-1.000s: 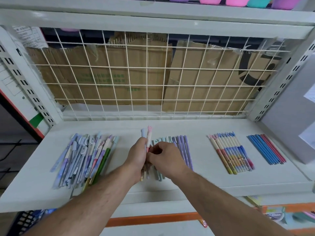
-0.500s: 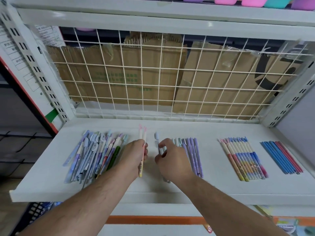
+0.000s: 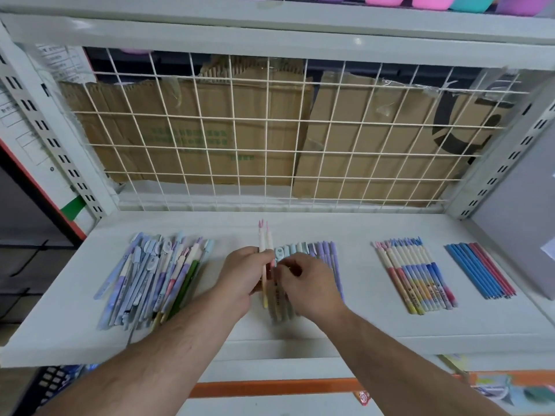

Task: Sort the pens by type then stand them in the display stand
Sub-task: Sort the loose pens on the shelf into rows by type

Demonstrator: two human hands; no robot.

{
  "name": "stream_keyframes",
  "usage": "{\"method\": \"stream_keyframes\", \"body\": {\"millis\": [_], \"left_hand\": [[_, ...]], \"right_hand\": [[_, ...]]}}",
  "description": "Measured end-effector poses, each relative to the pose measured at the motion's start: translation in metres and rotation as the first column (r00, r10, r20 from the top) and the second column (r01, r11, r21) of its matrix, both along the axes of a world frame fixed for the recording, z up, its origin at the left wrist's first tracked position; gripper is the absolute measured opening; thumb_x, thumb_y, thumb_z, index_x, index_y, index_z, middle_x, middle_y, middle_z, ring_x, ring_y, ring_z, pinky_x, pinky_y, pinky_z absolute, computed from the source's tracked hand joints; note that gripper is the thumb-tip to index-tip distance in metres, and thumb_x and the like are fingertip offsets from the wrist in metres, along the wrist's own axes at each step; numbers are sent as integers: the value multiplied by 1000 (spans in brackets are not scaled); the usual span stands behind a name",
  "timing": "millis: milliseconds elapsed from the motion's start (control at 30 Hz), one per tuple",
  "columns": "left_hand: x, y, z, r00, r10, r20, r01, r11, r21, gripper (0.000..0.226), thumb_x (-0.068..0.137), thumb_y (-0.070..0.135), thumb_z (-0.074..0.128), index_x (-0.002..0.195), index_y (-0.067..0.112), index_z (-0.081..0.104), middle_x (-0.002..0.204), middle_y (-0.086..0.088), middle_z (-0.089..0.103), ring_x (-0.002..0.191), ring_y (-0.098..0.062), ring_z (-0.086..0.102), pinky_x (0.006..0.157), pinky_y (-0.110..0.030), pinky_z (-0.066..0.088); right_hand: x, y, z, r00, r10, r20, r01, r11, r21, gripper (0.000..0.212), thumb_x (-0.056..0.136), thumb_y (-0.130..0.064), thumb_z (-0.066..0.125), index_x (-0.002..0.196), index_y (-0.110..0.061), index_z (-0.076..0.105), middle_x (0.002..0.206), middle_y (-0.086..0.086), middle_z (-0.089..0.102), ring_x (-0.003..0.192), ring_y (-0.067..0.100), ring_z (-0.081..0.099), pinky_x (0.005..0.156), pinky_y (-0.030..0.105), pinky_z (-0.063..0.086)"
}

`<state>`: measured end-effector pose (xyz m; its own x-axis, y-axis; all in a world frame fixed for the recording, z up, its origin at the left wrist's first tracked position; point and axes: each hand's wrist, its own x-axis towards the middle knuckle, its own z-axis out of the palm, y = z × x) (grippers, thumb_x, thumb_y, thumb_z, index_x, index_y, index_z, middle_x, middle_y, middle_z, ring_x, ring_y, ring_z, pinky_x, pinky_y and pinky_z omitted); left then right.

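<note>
Now left hand (image 3: 240,274) fingers clamp two pink-tipped pens (image 3: 262,238); right hand (image 3: 304,282) fingers curl against them, grip unclear.

A white metal shelf (image 3: 300,226) backs onto a cream wire grid (image 3: 270,145) (flattened cardboard (image 3: 210,130) behind it), slotted uprights (image 3: 51,136) flanking.

pens (image 3: 416,276) sorted in four flat rows.
</note>
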<state>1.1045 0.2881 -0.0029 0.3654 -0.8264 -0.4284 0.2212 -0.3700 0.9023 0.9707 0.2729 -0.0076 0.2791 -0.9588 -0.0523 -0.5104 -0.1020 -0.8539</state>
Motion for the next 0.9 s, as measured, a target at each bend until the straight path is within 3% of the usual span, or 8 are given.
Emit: {"method": "stream_keyframes", "body": {"millis": [67, 267, 400, 500, 600, 700, 800, 900], "left_hand": [[-15, -5, 1, 998, -49, -28, 48, 999, -13, 9, 86, 9, 66, 78, 6, 64, 66, -12, 60, 52, -22, 56, 48, -24, 48], [-69, -26, 7, 988, -141, -55, 139, 990, -37, 14, 91, 13, 67, 82, 3, 70, 69, -11, 70, 55, -22, 64, 49, -24, 50], [-100, -39, 6, 987, -158, 32, 159, 987, -27, 21, 89, 17, 71, 86, -4, 71, 67, -13, 63, 60, -25, 61, 62, -33, 53], [-117, -45, 4, 972, -179, 150, 183, 983, -17, 26, 88, 21, 72, 79, -3, 69, 53, -4, 52, 50, -19, 49, 58, -28, 43], [-132, -49, 3, 960, -207, 188, 213, 977, -16, 23, 88, 19, 71, 70, 5, 68, 49, -2, 50, 47, -17, 45, 49, -23, 37], [-143, -53, 3, 954, -224, 198, 226, 974, 12, 20, 89, 17, 68, 78, 1, 70, 51, -3, 54, 51, -20, 46, 49, -24, 35], [-151, -56, 1, 945, -253, 209, 246, 968, 57, 20, 91, 15, 64, 76, 2, 66, 54, -3, 54, 46, -16, 44, 47, -24, 32], [-158, -61, -3, 938, -257, 231, 244, 966, 86, 22, 91, 16, 62, 72, 6, 61, 61, -8, 55, 54, -21, 46, 48, -23, 30]], "right_hand": [[-14, -1, 6, 996, -11, 89, 6, 998, 58, 2, 91, -25, 67, 89, -27, 67, 69, -8, 72, 57, 3, 65, 54, 14, 49], [-72, -13, 10, 992, -119, 45, 120, 992, -35, 13, 89, -23, 72, 88, -32, 63, 64, -9, 69, 56, 4, 64, 49, 11, 45], [-116, -27, 6, 964, -201, -174, 180, 975, -128, 23, 91, -23, 67, 109, -34, 57, 71, -8, 69, 54, 7, 64, 49, 21, 52], [-142, -39, 4, 891, -177, -417, 109, 977, -180, 32, 94, -24, 61, 124, -32, 57, 89, -1, 72, 68, 17, 68, 58, 29, 55], [-157, -48, 3, 796, -129, -591, -1, 977, -214, 25, 95, -23, 55, 118, -26, 63, 97, 1, 72, 81, 21, 67, 60, 26, 48], [-166, -55, 0, 740, -72, -669, -87, 976, -201, 22, 98, -20, 49, 113, -22, 65, 97, 1, 67, 83, 21, 65, 67, 31, 53], [-171, -61, -1, 680, -25, -733, -156, 971, -178, 25, 94, -8, 47, 106, -17, 67, 92, 2, 58, 79, 23, 61, 59, 29, 41], [-178, -63, -1, 698, 19, -716, -187, 970, -157, 25, 91, -4, 46, 100, -14, 67, 88, 1, 54, 74, 20, 55, 55, 29, 38]]}}
